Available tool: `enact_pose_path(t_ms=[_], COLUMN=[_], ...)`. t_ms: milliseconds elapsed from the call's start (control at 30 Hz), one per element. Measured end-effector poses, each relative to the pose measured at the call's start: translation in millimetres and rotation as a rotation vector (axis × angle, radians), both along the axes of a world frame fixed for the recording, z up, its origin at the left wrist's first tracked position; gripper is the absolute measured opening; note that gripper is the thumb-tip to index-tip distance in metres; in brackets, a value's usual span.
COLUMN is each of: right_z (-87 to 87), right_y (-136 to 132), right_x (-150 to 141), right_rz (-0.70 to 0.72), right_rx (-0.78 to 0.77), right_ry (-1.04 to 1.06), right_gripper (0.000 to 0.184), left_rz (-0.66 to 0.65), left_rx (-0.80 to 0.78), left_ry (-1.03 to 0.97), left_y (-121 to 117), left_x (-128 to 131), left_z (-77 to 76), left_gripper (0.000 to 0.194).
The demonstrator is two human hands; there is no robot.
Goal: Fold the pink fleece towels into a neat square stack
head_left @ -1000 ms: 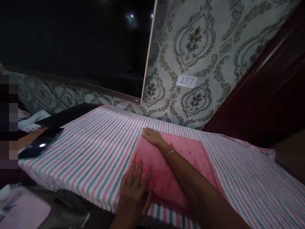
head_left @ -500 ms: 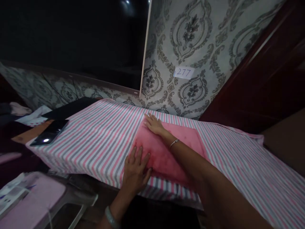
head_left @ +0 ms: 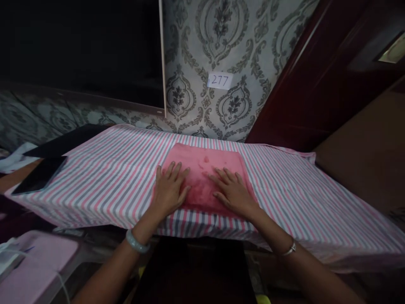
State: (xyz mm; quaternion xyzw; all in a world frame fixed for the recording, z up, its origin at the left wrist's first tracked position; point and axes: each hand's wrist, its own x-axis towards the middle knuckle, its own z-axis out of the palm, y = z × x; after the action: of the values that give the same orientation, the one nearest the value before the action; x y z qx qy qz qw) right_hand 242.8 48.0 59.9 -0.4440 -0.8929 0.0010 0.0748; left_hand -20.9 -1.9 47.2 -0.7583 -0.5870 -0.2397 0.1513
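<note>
A pink plush cloth (head_left: 205, 159), folded into a rough rectangle, lies flat on a striped tablecloth (head_left: 120, 169). Spread over its left side is my left hand (head_left: 169, 188), fingers apart and pointing away from me. My right hand (head_left: 232, 190) rests palm down on the right half, its fingers also apart. Neither hand grips anything. Darker red smudges show on the cloth between the hands, and its near edge lies close to the table's front edge.
On the table's left end lie a dark phone (head_left: 39, 175) and a flat black object (head_left: 68, 139). A pink stool (head_left: 47, 257) stands at lower left. Behind the table hangs a large television (head_left: 82, 50); a paper marked 277 (head_left: 220, 80) is on the wall.
My right hand has come back from the cloth's far left corner to its right half. My left hand has shifted slightly but still lies on the left side. The view has turned right.
</note>
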Motion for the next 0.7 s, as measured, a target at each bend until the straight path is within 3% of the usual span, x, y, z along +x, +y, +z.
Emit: enact_pose_path(t_ms=[133,300,567,700], right_z=[-21.9,-40.7,-39.1,-31.1], right_y=[2,0,-2,-2], right_x=[0,-1,-2,0], right_rz=[-0.076,-0.097,-0.103,-0.070], right_rx=[0.017,0.059,0.056,0.030], right_ry=[-0.048,0.007,0.092,0.120], right_gripper=[0.061,0.062,0.062,0.061], left_rz=[0.086,0.132,0.119,0.137], left_rx=[-0.162,-0.260,-0.242,-0.213], left_ry=[0.066,0.083,0.103,0.125], left_y=[18,21,27,27], left_x=[4,1,-5,-5], left_z=[-8.4,-21.4,-23.5,-14.9], left_gripper=[0.061,0.063,0.062,0.060])
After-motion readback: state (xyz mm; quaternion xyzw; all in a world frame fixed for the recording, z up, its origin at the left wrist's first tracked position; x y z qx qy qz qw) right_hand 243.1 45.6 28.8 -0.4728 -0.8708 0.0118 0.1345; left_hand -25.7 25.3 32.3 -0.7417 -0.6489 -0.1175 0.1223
